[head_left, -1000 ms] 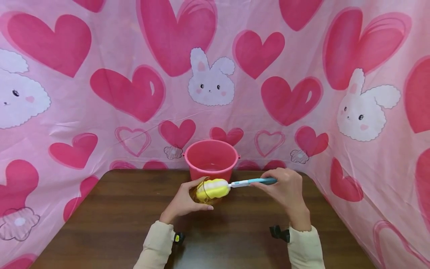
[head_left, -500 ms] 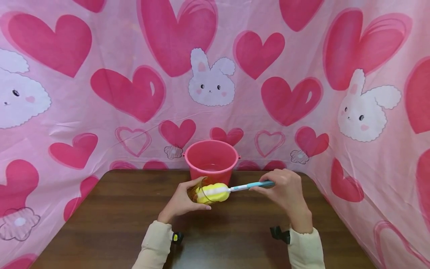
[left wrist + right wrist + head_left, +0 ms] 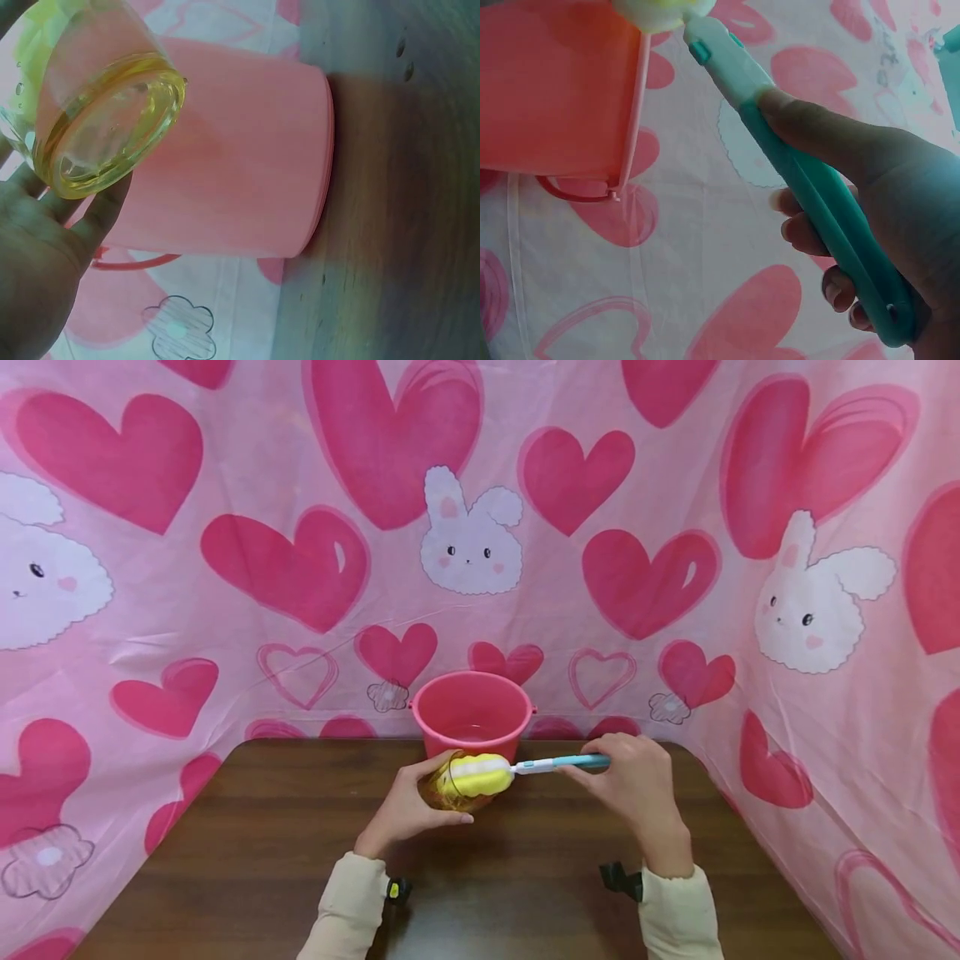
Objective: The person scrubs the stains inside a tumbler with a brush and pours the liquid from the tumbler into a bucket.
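Observation:
My left hand [image 3: 405,806] grips an amber glass cup [image 3: 438,789] tilted on its side, its mouth toward the right. In the left wrist view the thick base of the glass cup [image 3: 112,127] faces the camera, with water drops on its wall. A yellow and white sponge brush head [image 3: 483,774] sits partly inside the cup. My right hand [image 3: 637,785] holds the brush by its white and teal handle [image 3: 555,764]. In the right wrist view the thumb lies along the cup brush handle [image 3: 810,187] and the fingers curl beneath it.
A pink bucket [image 3: 472,747] stands just behind the hands at the back of the brown wooden table [image 3: 300,860]. Some liquid seems to lie at its bottom. Pink heart-and-rabbit cloth [image 3: 300,460] hangs behind and at both sides. Drops of water [image 3: 405,60] dot the tabletop.
The brush head dips and comes out slightly from the cup, then goes up and back in a little. The handle's tilt shifts with it. Both hands keep their holds.

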Action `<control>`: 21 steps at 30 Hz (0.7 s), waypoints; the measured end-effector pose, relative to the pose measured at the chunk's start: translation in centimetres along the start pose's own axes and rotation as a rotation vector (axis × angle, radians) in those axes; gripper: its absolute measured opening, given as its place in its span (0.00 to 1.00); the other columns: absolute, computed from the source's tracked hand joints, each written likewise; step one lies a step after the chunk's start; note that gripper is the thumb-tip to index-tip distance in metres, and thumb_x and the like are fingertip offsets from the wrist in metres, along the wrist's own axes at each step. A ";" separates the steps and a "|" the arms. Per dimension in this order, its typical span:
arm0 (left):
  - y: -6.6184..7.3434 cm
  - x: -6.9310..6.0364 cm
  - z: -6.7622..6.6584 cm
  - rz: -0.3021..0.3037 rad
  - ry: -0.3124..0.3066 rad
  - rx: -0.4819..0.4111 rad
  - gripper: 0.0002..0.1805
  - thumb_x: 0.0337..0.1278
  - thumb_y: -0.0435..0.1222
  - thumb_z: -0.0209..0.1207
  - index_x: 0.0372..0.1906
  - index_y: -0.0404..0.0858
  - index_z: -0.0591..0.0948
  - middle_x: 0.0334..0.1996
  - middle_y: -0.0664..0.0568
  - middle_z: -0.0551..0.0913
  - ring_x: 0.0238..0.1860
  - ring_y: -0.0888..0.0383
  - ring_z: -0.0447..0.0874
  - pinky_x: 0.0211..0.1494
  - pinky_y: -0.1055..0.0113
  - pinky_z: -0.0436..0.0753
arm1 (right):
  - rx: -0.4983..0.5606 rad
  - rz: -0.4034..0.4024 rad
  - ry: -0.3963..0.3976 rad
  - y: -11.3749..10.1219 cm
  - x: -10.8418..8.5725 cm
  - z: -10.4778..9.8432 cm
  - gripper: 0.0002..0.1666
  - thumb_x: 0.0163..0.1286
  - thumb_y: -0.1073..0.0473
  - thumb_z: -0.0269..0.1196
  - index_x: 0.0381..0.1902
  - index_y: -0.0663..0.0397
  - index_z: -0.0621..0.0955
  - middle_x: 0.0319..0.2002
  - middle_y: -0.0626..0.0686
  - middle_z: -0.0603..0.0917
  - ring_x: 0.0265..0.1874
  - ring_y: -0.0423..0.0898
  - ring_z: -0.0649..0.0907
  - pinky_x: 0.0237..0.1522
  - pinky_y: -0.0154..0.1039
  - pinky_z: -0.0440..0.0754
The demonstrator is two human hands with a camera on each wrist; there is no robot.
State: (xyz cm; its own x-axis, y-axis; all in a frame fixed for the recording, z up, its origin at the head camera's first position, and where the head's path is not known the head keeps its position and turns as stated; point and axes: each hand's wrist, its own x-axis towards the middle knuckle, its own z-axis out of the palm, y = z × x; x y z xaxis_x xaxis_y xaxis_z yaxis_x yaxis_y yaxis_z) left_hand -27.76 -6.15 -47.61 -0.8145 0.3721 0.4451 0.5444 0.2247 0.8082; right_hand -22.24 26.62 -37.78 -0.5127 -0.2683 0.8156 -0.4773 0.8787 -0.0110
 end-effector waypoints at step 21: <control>0.1 0.0 0.8 -0.030 -0.050 -0.026 0.48 0.39 0.39 0.82 0.71 0.60 0.74 0.60 0.65 0.80 0.59 0.56 0.76 0.57 0.63 0.85 | 0.015 -0.024 0.049 1.1 -0.2 -0.1 0.42 0.52 0.18 0.60 0.21 0.53 0.87 0.17 0.47 0.82 0.16 0.41 0.73 0.20 0.37 0.75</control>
State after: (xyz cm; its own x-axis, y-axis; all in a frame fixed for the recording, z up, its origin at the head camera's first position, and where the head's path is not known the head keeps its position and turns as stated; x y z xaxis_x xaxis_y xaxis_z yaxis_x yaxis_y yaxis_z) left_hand -27.57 -5.41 -47.83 -0.8191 0.4106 0.4007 0.5136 0.2136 0.8310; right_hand -22.55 27.68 -37.89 -0.4657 -0.2691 0.8430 -0.5001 0.8660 0.0002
